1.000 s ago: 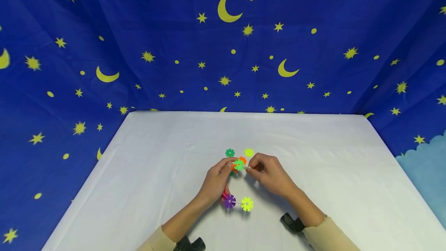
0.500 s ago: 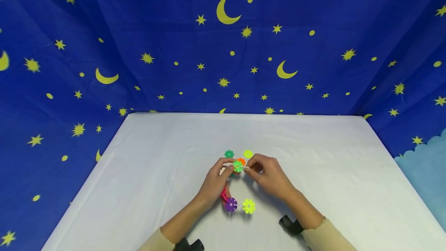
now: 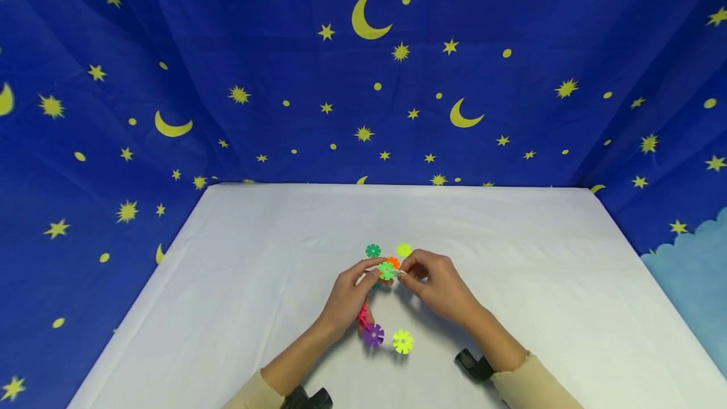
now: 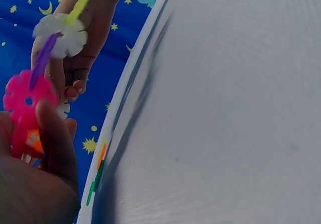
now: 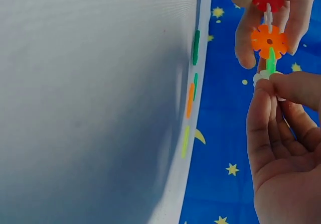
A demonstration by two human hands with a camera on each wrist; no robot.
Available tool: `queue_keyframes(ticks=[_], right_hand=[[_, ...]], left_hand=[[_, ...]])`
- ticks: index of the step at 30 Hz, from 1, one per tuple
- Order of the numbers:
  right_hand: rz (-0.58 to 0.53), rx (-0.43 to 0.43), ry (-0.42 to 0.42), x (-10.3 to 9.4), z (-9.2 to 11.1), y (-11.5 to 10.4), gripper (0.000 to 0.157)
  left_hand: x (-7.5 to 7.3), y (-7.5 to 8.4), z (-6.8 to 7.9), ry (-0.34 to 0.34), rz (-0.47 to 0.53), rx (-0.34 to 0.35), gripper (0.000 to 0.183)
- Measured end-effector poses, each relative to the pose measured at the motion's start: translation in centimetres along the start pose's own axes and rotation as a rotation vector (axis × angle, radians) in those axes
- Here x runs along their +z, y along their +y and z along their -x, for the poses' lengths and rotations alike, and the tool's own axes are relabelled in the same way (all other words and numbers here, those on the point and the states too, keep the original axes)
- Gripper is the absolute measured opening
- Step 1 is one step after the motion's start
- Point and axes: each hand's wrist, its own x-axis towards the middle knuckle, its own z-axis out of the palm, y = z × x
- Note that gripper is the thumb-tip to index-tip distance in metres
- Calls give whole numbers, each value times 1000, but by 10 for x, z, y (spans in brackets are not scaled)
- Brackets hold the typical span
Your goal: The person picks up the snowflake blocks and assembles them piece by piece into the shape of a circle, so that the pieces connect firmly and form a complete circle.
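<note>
At the free end of the chain (image 5: 269, 19), the fingers (image 5: 258, 113) of your right hand (image 3: 440, 279) are drawn together in a pinch on a whitish disc (image 5: 260, 77), right up against the light green disc (image 5: 271, 61). Whether the slots have bitten is hard to say; your fingertips cover the join. Cross the two edges squarely, I'd say, then push straight in; any twist could pop a link. Next along comes the orange disc (image 5: 269, 40), and here's your left hand (image 3: 346, 298), its fingers curled round the chain by the pink disc (image 4: 29, 93). Brace closer to the join if you can. Beyond, the tail dangles: purple disc (image 3: 373, 335), then yellow disc (image 3: 403, 341), so keep it off your wrist. Farther out, dark green disc (image 3: 373, 250) and loose yellow disc (image 3: 404, 250) lie on the surface (image 3: 255, 270).
</note>
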Motion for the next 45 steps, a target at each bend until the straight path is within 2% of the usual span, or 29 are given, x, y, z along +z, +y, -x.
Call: queue_keyframes(ticks=[9, 15, 19, 28, 37, 44, 45], right_hand=[[-12, 9, -25, 0, -1, 0, 13], [-21, 34, -56, -2, -2, 2, 15], [-6, 50, -89, -8, -2, 7, 17], [34, 107, -121, -24, -13, 27, 14], [45, 216, -176, -24, -36, 46, 16], [186, 208, -244, -18, -51, 53, 32], [211, 200, -252, -18, -52, 54, 33]], left_hand=[[0, 5, 0, -60, 83, -46, 34], [1, 26, 9, -42, 86, -38, 34], [2, 32, 11, -25, 104, -40, 33], [2, 30, 10, -8, 124, -44, 34], [2, 30, 11, 0, 118, -64, 32], [3, 4, 1, 23, 109, -76, 34], [3, 6, 1, 22, 109, -75, 34]])
